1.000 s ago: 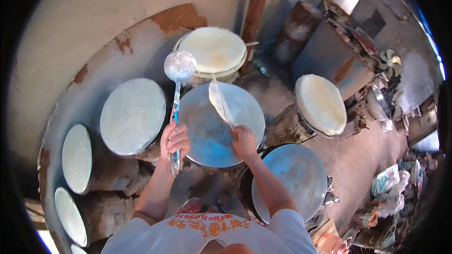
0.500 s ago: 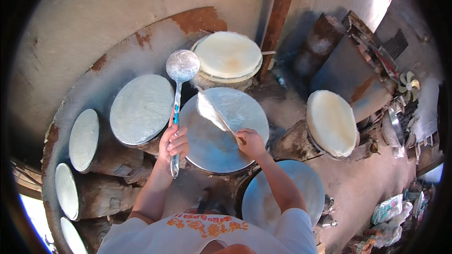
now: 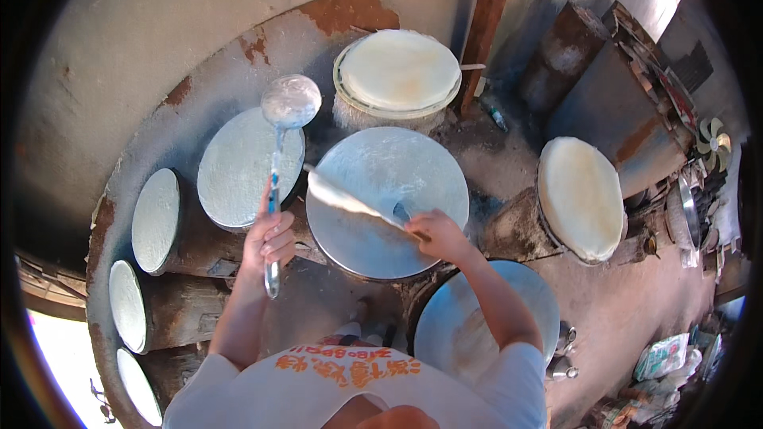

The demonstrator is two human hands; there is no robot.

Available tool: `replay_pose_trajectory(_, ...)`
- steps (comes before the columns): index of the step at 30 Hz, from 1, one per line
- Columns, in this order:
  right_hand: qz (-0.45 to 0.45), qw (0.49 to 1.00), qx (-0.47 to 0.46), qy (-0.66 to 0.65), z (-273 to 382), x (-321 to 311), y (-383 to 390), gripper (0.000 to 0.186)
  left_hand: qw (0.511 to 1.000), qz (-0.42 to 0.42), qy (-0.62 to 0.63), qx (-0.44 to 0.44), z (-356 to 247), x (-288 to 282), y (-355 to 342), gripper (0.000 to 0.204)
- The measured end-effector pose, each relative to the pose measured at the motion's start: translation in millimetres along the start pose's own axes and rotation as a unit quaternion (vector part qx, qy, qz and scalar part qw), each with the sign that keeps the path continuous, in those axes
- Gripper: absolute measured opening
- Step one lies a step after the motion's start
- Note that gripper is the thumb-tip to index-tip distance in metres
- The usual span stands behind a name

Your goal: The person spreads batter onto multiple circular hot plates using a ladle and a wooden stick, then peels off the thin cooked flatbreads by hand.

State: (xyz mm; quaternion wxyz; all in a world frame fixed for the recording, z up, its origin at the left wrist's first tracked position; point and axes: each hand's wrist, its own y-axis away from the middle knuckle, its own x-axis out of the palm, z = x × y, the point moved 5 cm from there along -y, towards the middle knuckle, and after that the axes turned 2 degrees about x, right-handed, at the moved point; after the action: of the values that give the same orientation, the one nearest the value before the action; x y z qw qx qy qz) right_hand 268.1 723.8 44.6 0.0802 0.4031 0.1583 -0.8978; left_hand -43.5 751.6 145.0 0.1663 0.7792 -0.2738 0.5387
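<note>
My left hand (image 3: pixel 269 238) is closed round the handle of a metal ladle (image 3: pixel 291 101). The ladle's round, white-smeared bowl points away from me, over the gap between two griddles. My right hand (image 3: pixel 439 235) grips the near end of a thin spreader (image 3: pixel 342 195), its long edge coated in white batter. Under the spreader lies a round grey griddle (image 3: pixel 397 160) with a thin whitish film on its far part. Whether the spreader touches the griddle, I cannot tell. Just left is another griddle (image 3: pixel 246 167) covered with a white batter layer.
Several more batter-covered griddles, such as one (image 3: pixel 156 220), line the curved ledge at left. A stack of pale flat rounds (image 3: pixel 397 71) stands at the back. Another pale round (image 3: pixel 580 199) tops a stand at right. A bare griddle (image 3: pixel 453 326) sits near my right elbow.
The spreader's far end has swung left, so it lies flatter across the griddle. My left hand and the ladle have shifted left. The whole view has moved slightly too.
</note>
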Motion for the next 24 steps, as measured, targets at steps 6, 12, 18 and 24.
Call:
replay_pose_trajectory(6,-0.046,0.995,-0.08,-0.043,-6.3,-13.4,-38.1,0.021,0.993,-0.097,-0.058,0.027,7.4,-1.1,-13.5,0.061)
replay_pose_trajectory(12,0.083,0.99,0.018,-0.112,-5.6,-37.7,24.7,0.031,0.94,-0.19,-0.282,0.035,-17.4,7.6,37.6,0.066)
replay_pose_trajectory(18,0.091,0.99,-0.028,-0.101,-3.4,-13.4,0.3,0.022,0.899,-0.26,-0.354,-0.008,0.3,27.1,40.2,0.07)
replay_pose_trajectory(24,0.066,0.982,0.16,-0.081,-10.9,-30.0,31.5,0.031,0.874,-0.288,-0.391,-0.007,6.7,26.1,51.1,0.072)
